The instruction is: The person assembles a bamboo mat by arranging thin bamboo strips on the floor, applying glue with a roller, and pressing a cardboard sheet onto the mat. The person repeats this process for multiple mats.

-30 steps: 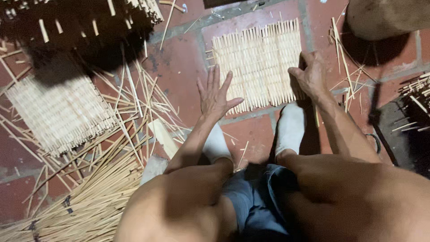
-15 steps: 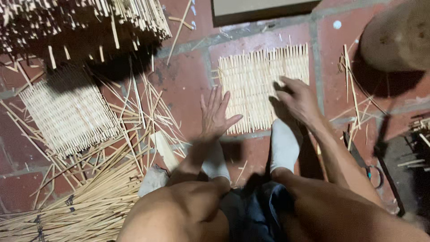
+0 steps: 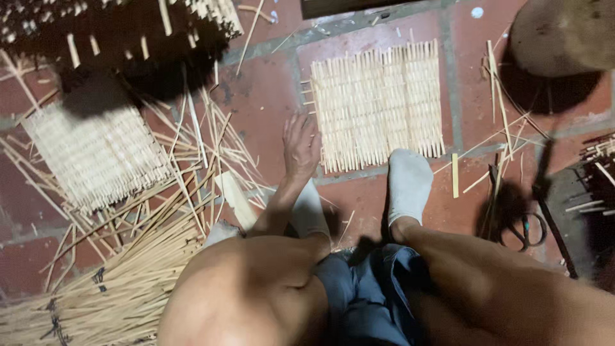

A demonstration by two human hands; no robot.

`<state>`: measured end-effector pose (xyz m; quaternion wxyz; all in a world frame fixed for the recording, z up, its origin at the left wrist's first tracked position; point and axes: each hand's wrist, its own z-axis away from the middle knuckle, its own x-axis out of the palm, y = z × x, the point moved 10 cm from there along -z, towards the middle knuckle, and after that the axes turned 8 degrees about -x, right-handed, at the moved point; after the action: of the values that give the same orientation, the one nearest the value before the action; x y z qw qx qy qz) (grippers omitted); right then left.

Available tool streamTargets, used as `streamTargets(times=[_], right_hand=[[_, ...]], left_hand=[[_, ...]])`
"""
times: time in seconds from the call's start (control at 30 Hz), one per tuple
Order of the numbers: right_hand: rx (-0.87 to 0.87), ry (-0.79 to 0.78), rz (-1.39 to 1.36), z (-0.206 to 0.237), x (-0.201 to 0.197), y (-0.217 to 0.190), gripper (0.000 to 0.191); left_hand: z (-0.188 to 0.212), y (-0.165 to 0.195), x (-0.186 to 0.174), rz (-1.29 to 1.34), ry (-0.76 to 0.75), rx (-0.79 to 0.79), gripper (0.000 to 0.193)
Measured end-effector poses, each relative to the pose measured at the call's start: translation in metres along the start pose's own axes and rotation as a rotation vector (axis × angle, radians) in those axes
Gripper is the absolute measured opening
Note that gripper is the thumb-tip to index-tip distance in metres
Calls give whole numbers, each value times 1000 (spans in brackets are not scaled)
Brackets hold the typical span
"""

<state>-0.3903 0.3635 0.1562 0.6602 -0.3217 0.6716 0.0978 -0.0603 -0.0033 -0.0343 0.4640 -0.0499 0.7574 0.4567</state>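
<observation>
— Where are your hands?
— My left hand [image 3: 301, 146] lies flat and open on the floor [image 3: 256, 102], holding nothing, just beside the mat's [image 3: 378, 106] left edge. My right hand is out of view.
— And around it?
— My socked foot [image 3: 409, 186] touches the mat's near edge — loose sticks [image 3: 122, 282] lie left.

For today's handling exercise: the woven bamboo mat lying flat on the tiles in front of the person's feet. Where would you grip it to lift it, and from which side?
Probably the left edge of the woven mat, from the left. Loose slat ends stick out there, giving fingers something to pinch, and the left hand already rests beside that edge. The near edge is pinned under the socked foot, so lifting there would likely fail.
</observation>
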Motion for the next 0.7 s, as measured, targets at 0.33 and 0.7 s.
streamTargets(times=[0.33,0.7], right_hand=[[-795,-520,-311,-102,253,-348,24],[-871,-638,224,-99,333,-404,17]], left_hand=[[-16,14,2,-148,-99,75,70],[-13,9,-3,-84,-76,43,63]])
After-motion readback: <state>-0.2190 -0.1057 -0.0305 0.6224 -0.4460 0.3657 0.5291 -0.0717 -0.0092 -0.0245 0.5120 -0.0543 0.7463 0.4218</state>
